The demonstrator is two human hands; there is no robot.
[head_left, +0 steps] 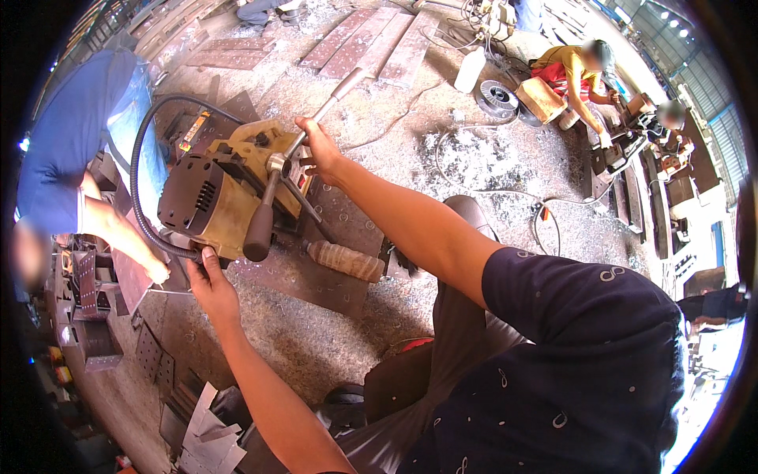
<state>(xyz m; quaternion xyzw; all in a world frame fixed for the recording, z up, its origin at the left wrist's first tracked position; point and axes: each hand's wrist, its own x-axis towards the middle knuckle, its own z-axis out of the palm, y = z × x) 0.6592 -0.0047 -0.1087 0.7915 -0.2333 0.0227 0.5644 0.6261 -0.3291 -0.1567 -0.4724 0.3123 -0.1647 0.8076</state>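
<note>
So the yellow-and-black magnetic drill [217, 193] is sitting at about 9 o'clock in the view, standing on a rusty steel plate [316, 272] that's lying on the floor [316, 347]. The right hand [320, 150] is wrapping around one spoke of the feed handle [276, 170], clenched on the metal bar [335, 91] that's pointing up toward 12 o'clock. Another spoke with a dark knob [258, 237] is hanging down toward 6 o'clock from the hub. The left hand [209, 280] is pressing against the lower edge of the drill body, fingers curled up onto it just beside the black hose [142, 189] that's looping round the machine's left side.

Moving outward: a brownish cylinder [343, 261] is lying on the plate at roughly 4 o'clock from the drill. A person in a blue shirt [71, 134] is bending in at 9 o'clock, their hand [154, 268] resting on a plate edge near the left hand. Metal shavings [474, 158] are scattered all over the floor toward 1 o'clock. Up at 2 o'clock, another person in a yellow shirt [568, 71] is crouching by a wire spool [499, 95] and a white jug [470, 69]. More long steel plates [371, 39] are lying at 12 o'clock.
</note>
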